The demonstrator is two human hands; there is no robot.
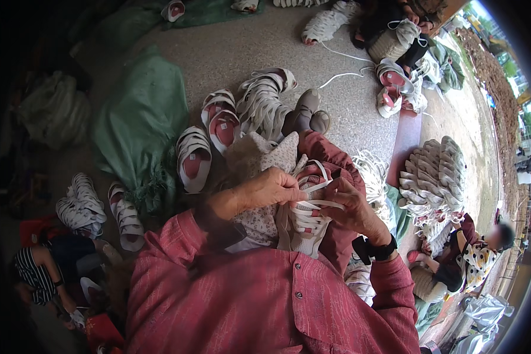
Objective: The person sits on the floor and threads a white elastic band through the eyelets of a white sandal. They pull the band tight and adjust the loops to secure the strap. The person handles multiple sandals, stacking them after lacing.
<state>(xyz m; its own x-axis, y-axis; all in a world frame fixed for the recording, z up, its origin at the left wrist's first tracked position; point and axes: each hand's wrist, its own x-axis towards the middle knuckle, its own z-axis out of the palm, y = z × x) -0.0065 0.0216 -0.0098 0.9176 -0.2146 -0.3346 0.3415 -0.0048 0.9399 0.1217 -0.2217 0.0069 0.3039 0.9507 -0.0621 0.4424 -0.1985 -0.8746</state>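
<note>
I watch remotely: the shoe sits on the lap, just below and between both hands, its long axis running outward from the shirt; the left hand has its fingers pinched narrow on a white lace, while the right hand curls beside it, its grip something I cannot tell, neither hand clearly nearer

1. Shoe: off-white, just below and right of the frame's centre, partly laced, its laced front facing up.
2. Lace: white, flat, threaded through the shoe, loose lengths looping above it.
</note>
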